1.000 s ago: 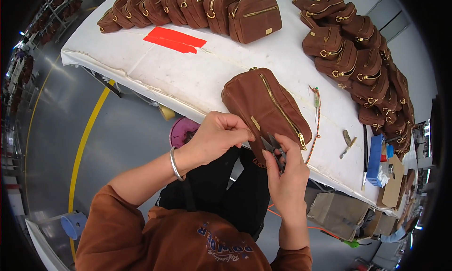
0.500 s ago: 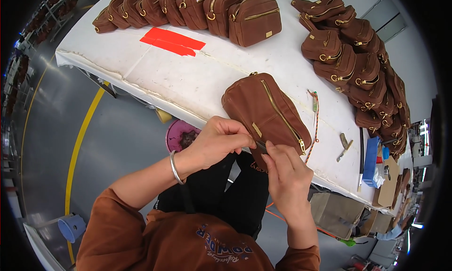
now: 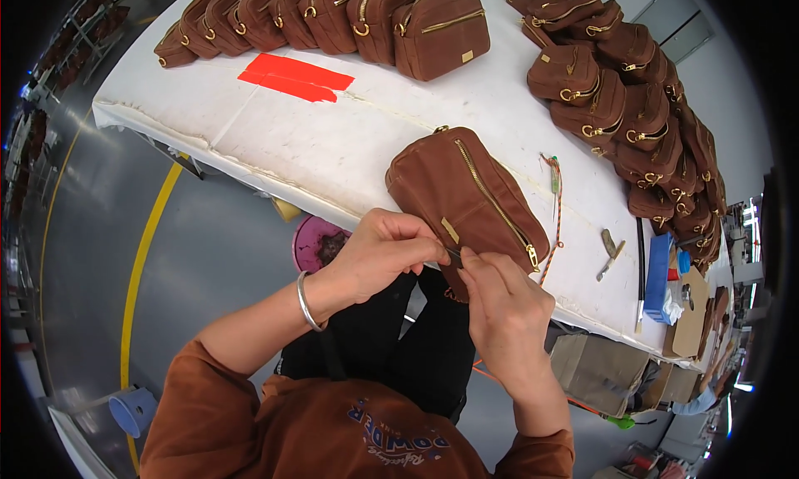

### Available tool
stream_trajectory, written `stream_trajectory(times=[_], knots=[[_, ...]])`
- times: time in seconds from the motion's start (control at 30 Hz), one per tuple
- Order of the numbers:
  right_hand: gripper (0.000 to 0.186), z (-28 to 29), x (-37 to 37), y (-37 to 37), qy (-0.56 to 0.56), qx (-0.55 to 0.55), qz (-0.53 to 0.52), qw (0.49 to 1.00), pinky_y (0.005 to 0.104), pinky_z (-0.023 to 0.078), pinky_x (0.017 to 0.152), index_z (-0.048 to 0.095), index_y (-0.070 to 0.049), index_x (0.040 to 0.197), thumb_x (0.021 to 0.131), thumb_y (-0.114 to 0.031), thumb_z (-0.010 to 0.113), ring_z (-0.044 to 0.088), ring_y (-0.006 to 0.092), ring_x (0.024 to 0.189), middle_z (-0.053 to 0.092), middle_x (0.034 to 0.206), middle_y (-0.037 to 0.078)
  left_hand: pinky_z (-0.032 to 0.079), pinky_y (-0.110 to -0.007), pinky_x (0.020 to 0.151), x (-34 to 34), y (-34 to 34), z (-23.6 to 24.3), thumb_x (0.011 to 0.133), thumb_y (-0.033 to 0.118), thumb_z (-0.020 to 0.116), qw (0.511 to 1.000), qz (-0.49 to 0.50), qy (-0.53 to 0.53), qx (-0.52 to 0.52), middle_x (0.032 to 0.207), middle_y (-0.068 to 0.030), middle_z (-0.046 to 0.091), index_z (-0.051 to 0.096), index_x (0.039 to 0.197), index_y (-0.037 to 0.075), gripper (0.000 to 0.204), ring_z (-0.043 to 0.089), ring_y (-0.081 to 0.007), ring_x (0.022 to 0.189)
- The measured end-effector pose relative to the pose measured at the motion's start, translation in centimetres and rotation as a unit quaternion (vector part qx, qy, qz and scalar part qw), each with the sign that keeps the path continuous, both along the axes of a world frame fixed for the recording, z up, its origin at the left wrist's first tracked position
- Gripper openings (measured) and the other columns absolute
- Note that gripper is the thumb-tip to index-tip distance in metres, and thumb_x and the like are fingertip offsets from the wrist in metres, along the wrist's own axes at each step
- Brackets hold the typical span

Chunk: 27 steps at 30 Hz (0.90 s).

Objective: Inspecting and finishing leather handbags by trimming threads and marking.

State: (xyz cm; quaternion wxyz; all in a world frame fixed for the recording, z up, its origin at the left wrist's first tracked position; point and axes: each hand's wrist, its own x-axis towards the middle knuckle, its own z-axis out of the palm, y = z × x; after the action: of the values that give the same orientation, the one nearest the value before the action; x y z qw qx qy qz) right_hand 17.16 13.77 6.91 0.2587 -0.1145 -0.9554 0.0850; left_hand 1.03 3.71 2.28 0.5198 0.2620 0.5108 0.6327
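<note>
A brown zip bag [image 3: 466, 188] lies tilted at the table's front edge, its gold zip running along the upper face and a small gold plate near my fingers. My left hand [image 3: 387, 250] is closed in a pinch by the bag's near side, beside the plate. My right hand [image 3: 505, 304] is closed too, thumb and fingertips together, just right of the left fingertips. Between the two pinches shows a short, thin dark piece [image 3: 454, 253], too small to name. The fingers hide part of the bag's near edge.
A row of brown bags [image 3: 333, 17] stands along the far left, near a red patch [image 3: 295, 76]. More bags [image 3: 645, 121] are piled at the right. A cord [image 3: 556, 204], a small blade-like tool [image 3: 612, 258] and a blue box [image 3: 657, 279] lie right of my bag.
My fingertips stay close together, still pinched; the right hand has shifted slightly left. The whole view has shifted slightly, and the bag stays in place on the table.
</note>
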Motion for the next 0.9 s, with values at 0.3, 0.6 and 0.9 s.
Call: stream_trajectory(times=[0.3,0.6,0.9], knots=[[0.021,0.64,-0.3,-0.15,-0.023,-0.019,-0.018,0.999,0.0335,0.051,0.057,0.069,0.0,0.098,0.077,0.002,0.073,0.065,0.025,0.067,0.065,0.084,0.009,0.04,-0.019,0.057,0.13,0.18,0.15,0.087,0.007,0.064,1.0,0.006,0.002,-0.009,0.077,-0.001,0.07,0.074,0.084,0.002,0.012,0.053,-0.0046,0.063],[0.021,0.49,-0.38,-0.27,-0.026,0.001,-0.02,0.999,0.0329,0.049,0.055,0.069,0.0,0.099,0.078,0.0,0.07,0.062,0.0213,0.065,0.062,0.084,0.007,0.04,-0.019,0.057,0.18,0.17,0.02,0.087,0.008,0.064,1.0,0.005,0.008,0.005,0.077,-0.0002,0.07,0.075,0.086,0.003,0.012,0.053,-0.0045,0.063],[0.019,0.5,-0.43,-0.32,-0.046,-0.002,-0.026,0.999,0.034,0.051,0.057,0.069,0.001,0.098,0.079,0.002,0.071,0.065,0.025,0.068,0.065,0.084,0.009,0.04,-0.02,0.057,0.26,0.29,0.0,0.087,0.007,0.064,1.0,0.007,0.003,0.003,0.077,-0.0009,0.07,0.075,0.086,0.002,0.012,0.053,-0.0049,0.064]])
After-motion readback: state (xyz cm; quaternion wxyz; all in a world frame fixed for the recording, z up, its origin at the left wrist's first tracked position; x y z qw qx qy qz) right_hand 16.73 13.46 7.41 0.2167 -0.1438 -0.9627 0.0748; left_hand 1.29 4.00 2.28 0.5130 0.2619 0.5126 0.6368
